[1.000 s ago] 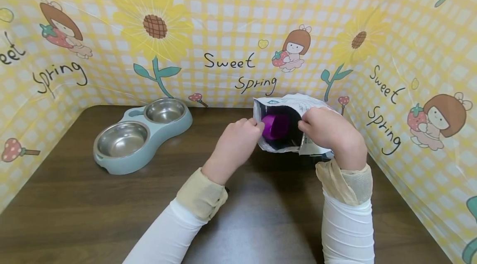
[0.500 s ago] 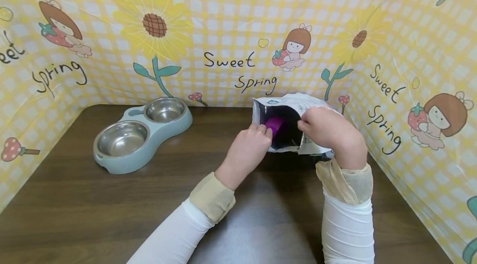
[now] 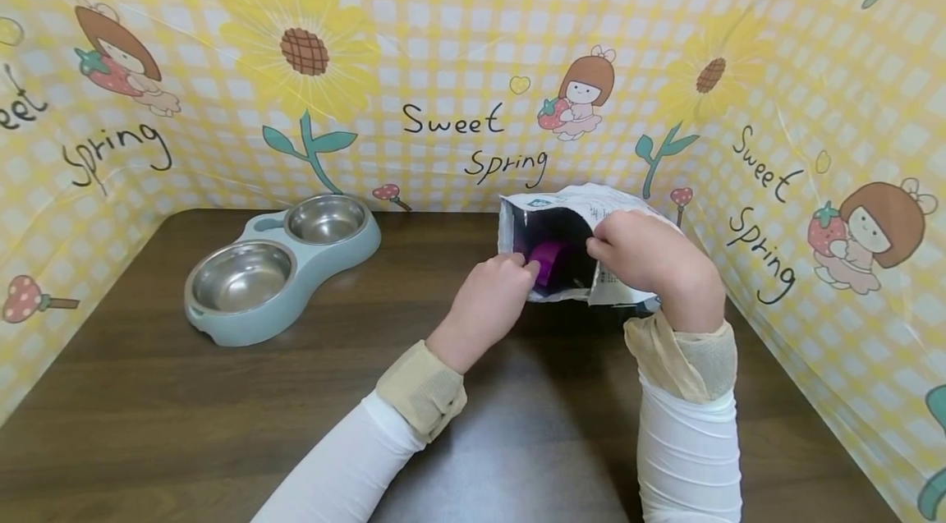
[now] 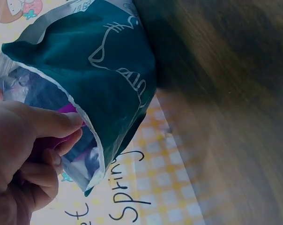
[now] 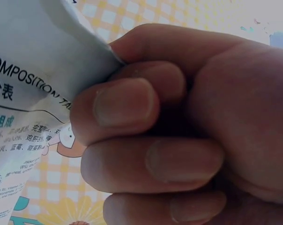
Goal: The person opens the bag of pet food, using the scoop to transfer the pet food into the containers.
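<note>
Movement is recorded at the left hand (image 3: 491, 300) only. One second back it is seen at the left lip of the bag (image 3: 584, 248), level with the opening; half a second back it is further in; now its fingers (image 4: 62, 124) are curled around the purple scoop (image 3: 550, 260) just inside the mouth, with the thumb on top, as confirmed in the left wrist view. The scoop, earlier seen as a broad purple cup in the dark opening, is now partly covered by those fingers and sits lower within the bag.

The right hand (image 3: 639, 252) is unchanged across the three head views: its fingers are closed tight, pinching the right edge of the bag's mouth, and the printed white panel is seen gripped in the right wrist view. The bag is standing at the far right of the bench (image 3: 148, 424), against the patterned backdrop (image 3: 458, 55), its mouth held open toward the person.

The double pet bowl (image 3: 281, 272) is in the same place at the far left, well apart from both hands, and both steel dishes appear bare.

Judgement: the scoop is now in hand but not yet withdrawn; nothing has left the bag. Whether the scoop carries any contents cannot be told, as its cup is hidden inside the dark interior.
</note>
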Available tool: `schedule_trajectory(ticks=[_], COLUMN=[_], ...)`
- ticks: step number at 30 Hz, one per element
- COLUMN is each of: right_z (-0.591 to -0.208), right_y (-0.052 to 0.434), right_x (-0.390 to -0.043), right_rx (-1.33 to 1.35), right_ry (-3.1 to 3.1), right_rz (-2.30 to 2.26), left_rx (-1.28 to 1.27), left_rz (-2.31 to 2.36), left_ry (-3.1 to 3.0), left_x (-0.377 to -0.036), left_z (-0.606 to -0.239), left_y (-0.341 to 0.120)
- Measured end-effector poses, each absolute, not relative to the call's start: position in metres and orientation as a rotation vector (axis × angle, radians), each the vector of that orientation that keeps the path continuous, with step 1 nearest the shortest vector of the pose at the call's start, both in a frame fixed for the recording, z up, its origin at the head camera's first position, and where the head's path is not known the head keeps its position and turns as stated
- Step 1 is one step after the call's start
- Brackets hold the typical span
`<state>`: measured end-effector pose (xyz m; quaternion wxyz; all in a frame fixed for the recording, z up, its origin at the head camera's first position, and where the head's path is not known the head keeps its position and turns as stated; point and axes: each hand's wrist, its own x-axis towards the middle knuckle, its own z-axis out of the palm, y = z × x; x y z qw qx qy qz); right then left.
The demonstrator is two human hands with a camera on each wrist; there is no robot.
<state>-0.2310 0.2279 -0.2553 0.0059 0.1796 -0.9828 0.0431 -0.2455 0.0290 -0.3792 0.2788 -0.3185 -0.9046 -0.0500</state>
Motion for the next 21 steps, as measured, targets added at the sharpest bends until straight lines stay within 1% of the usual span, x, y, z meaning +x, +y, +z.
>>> schedule_trajectory(ticks=[8, 14, 18, 21], right_z=[-0.256, -0.256, -0.257, -0.257], right_y=[0.228, 0.230, 0.230, 0.230], right_x=[-0.231, -0.232, -0.233, -0.233], right_rx=[0.592, 0.612, 0.621, 0.621], right_ry=[-3.067, -3.066, -3.068, -3.066], right_rz=[0.136, 0.159, 0.170, 0.165], left_rx=[-0.893, -0.842, -0.817, -0.834], left_rz=[-0.463, -0.693, -0.745, -0.652], left_ry=[-2.566, -2.668, -2.690, -2.661], left_x=[-0.251, -0.256, -0.256, -0.253], left_z=[-0.377, -0.373, -0.371, -0.371], left_y=[0.021, 0.014, 0.013, 0.015])
